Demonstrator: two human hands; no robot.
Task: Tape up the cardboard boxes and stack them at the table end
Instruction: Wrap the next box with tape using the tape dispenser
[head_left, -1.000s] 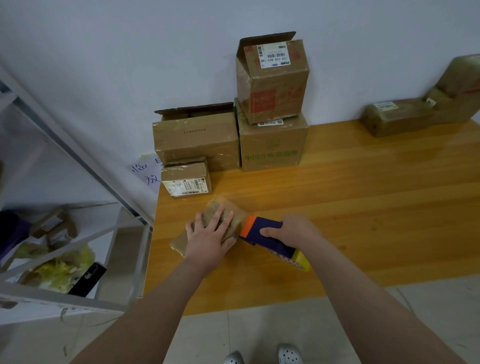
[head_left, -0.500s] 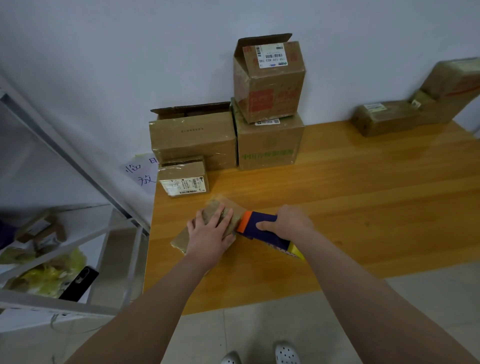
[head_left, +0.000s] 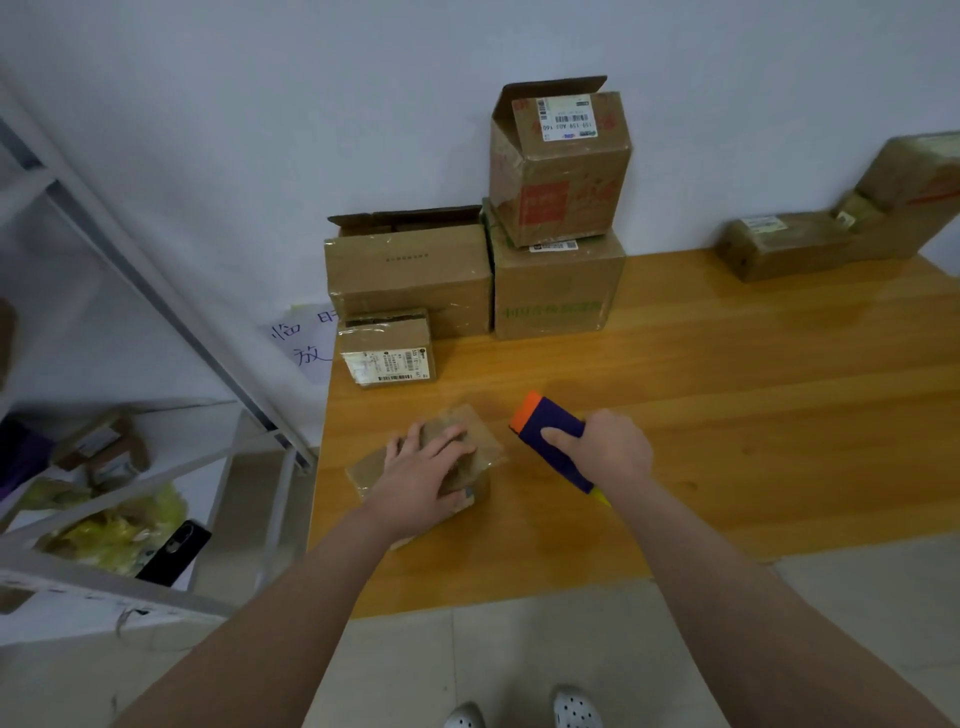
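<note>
A small flat taped cardboard box (head_left: 480, 439) lies near the left front corner of the wooden table (head_left: 727, 415). My left hand (head_left: 421, 475) presses flat on top of it, fingers spread. My right hand (head_left: 605, 449) grips a purple tape dispenser (head_left: 545, 423) with an orange front end, held just right of the box and apart from it. At the table's left end by the wall stand a small labelled box (head_left: 387, 351), a wide box with open flaps (head_left: 408, 273), and a square box (head_left: 558, 288) with an open-flapped box (head_left: 561, 163) on top.
Two more taped boxes (head_left: 779, 247) lean against the wall at the back right. A white metal shelf rack (head_left: 130, 467) stands left of the table with a phone (head_left: 174, 553) and yellow bags on it. A handwritten paper sign (head_left: 304, 340) hangs by the table's corner.
My right hand has pulled the tape dispenser off the box to the right; it touched the box before and now stands apart. My left hand stays on the box.
</note>
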